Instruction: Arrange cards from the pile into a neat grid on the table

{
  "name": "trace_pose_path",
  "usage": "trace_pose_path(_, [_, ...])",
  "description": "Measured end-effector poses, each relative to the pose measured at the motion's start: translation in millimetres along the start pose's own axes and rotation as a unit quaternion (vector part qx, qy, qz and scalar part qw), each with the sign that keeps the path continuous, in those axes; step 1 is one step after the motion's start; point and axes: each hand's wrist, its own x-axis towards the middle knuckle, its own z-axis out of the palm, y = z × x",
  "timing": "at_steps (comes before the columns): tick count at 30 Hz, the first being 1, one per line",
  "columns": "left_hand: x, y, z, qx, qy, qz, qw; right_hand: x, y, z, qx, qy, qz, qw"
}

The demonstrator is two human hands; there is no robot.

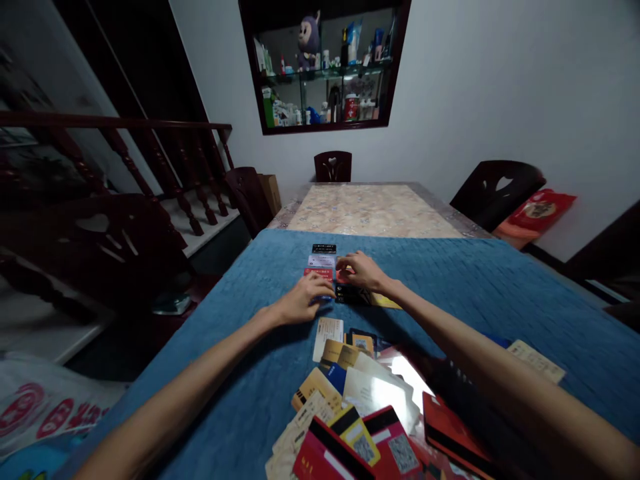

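No wording can be read anywhere. The red plastic cards (395,450) nearest the camera carry square QR-style code patches, too small to decode. The white plastic bag (35,407) at the lower left bears large red characters, blurred beyond reading. Print on the pale cards (327,333) spread on the blue cloth is too fine to make out.
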Motion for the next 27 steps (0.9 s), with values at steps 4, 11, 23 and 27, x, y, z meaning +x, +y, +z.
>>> trace_pose_path(4, [-17.6,27.6,12.0,-0.036,-0.081,0.002,0.996,-17.7,-16.6,-0.6,0.022,-0.007,-0.005,1.0])
trace_pose_path(11, [-32.4,42.1,16.0,0.007,-0.135,-0.028,0.99,-47.6,-56.5,2.5,0.082,-0.001,-0.029,0.996])
trace_pose_path(23, [-80.9,43.9,-7.0,0.075,-0.098,-0.09,0.988,-81.7,-117.2,11.5,0.053,-0.049,0.0,0.997])
trace_pose_path(27, [-90.6,46.5,-13.7,0.074,-0.084,-0.107,0.988,-88.3,-127.9,15.4,0.037,-0.078,-0.005,0.996])
